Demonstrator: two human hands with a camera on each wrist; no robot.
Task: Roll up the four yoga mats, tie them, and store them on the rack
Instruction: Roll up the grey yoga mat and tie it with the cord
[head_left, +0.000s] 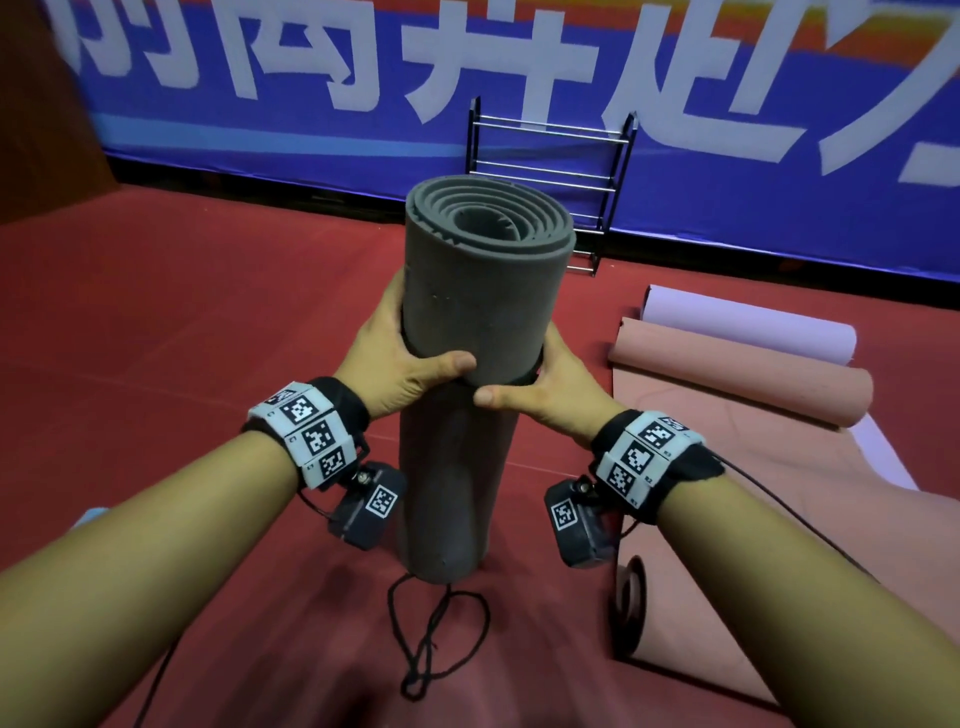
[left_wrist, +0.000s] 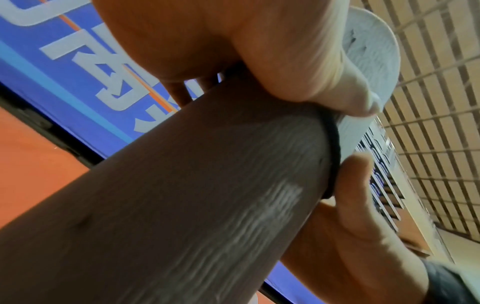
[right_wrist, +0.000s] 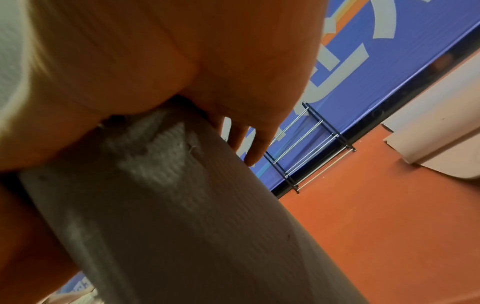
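A rolled grey yoga mat (head_left: 467, 291) stands upright on the red floor, its spiral end facing up. My left hand (head_left: 400, 358) wraps its left side, thumb across the front. My right hand (head_left: 545, 384) wraps the right side just below. A black band (left_wrist: 333, 148) circles the roll between the two thumbs. Up close, the grey mat (left_wrist: 182, 205) fills the left wrist view, and the same mat (right_wrist: 182, 216) fills the right wrist view. A metal rack (head_left: 550, 171) stands against the banner behind the mat.
Black cord (head_left: 436, 639) lies looped on the floor at the mat's base. To the right lie a salmon mat (head_left: 737, 379), partly rolled at both ends, and a lilac mat (head_left: 748, 322) beyond it. A blue banner (head_left: 260, 130) lines the wall.
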